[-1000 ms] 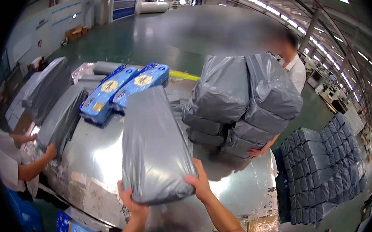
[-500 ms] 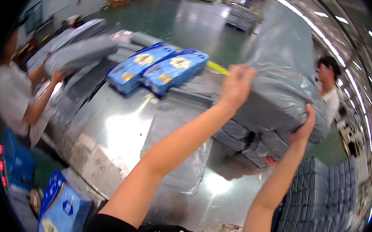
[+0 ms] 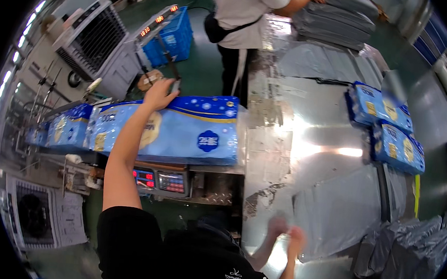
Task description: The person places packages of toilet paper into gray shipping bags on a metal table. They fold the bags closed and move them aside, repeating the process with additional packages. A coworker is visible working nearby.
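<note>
A long blue plastic-wrapped tissue pack (image 3: 193, 132) lies on the left, at the edge of the metal table (image 3: 271, 122), above a weighing scale (image 3: 171, 182) with a red display. My left hand (image 3: 159, 94) reaches across it, fingers hooked over its far edge. My right hand (image 3: 294, 240) is low over the table, blurred by motion, with its reflection beside it; whether its fingers are apart I cannot make out. Close to it lies a flat grey plastic bag (image 3: 340, 207). Two more blue tissue packs (image 3: 396, 146) rest at the table's right side.
Further blue packs (image 3: 68, 128) line up at the left. A co-worker (image 3: 242, 21) stands beyond, one hand on stacked grey bags (image 3: 338, 20). Grey wrapped bundles (image 3: 407, 251) are at the lower right. Beyond the left packs stand a blue crate (image 3: 176, 37) and an air cooler (image 3: 96, 37).
The view has swung left. Both hands have left the large grey wrapped bundle; my left hand now grips the blue tissue pack, and my right hand is lower, over the table.
</note>
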The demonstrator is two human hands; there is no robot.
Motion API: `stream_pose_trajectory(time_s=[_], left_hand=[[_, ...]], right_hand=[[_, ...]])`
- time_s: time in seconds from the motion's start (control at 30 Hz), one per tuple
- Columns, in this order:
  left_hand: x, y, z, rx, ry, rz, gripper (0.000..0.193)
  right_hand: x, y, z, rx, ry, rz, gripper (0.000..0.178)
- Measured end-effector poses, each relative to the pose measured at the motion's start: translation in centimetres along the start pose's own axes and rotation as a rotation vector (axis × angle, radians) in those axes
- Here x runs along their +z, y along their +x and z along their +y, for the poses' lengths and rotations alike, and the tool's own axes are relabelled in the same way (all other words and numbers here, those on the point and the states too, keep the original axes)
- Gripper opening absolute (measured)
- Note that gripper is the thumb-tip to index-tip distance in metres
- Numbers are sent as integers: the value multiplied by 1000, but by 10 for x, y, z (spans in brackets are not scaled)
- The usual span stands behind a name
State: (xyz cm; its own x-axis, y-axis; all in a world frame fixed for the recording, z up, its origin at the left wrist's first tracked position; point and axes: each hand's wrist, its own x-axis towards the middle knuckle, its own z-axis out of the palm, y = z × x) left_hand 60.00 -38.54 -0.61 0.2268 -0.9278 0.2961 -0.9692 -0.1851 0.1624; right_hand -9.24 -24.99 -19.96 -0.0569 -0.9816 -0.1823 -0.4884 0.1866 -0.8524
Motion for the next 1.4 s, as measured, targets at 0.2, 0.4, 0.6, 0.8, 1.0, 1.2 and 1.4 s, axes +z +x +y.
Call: stream_pose_trajectory(time_s=[0.2,0.4,0.6,0.8,1.0,1.2,1.4], left_hand=[[-12,-56,-7,-137,152,-69,55],[-7,-52,190,92,-245,231,41],[-74,3,330,66,-861,151,43],[-75,-73,486,372,-1423,4,38],[43,-163,507,1005,-1240,-846,30],[231,-129,503,1521,-69,-398,25],[238,-109,528,1733,20,-286,22]], right_hand=[[249,-31,-190,-200,209,-876,54],[220,-10,-208,-181,669,-279,63],[41,14,-281,-695,172,576,129],[-98,-128,-327,-322,162,1013,98],[-146,-248,-314,-13,-644,824,109],[-99,-290,-124,654,-454,536,101],[-137,-364,-135,462,410,617,87]])
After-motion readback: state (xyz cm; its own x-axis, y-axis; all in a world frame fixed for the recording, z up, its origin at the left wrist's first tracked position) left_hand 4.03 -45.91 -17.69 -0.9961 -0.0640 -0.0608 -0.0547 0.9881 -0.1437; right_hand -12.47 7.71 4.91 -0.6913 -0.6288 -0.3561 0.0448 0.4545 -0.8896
